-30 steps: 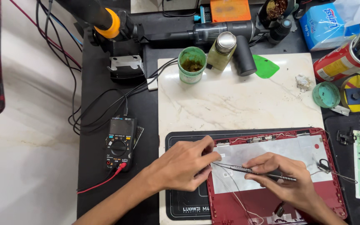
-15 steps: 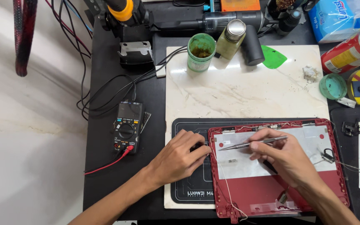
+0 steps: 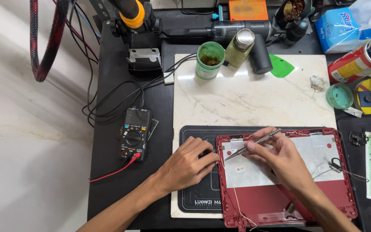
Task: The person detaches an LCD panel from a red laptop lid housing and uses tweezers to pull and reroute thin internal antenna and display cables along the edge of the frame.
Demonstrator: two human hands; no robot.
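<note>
Gripping tweezers (image 3: 252, 144), right fingers (image 3: 254, 148) work over the red lid (image 3: 280, 202) (multimeter (image 3: 135, 133) nearby); left fingers (image 3: 205, 157) curl loosely at its edge.

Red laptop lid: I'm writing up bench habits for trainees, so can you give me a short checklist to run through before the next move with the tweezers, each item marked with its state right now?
1. Red laptop lid lies flat on the dark work mat: ok.
2. Left hand steadies the lid at its left edge: ok.
3. Right hand has a firm hold on the tweezers: ok.
4. Tweezer tips on the intended spot near the lid's upper left corner: cannot tell, too small.
5. Thin white wire lies loose across the lid, clear of both hands: ok.
6. Multimeter and its red lead sit away from the lid: ok.
</note>
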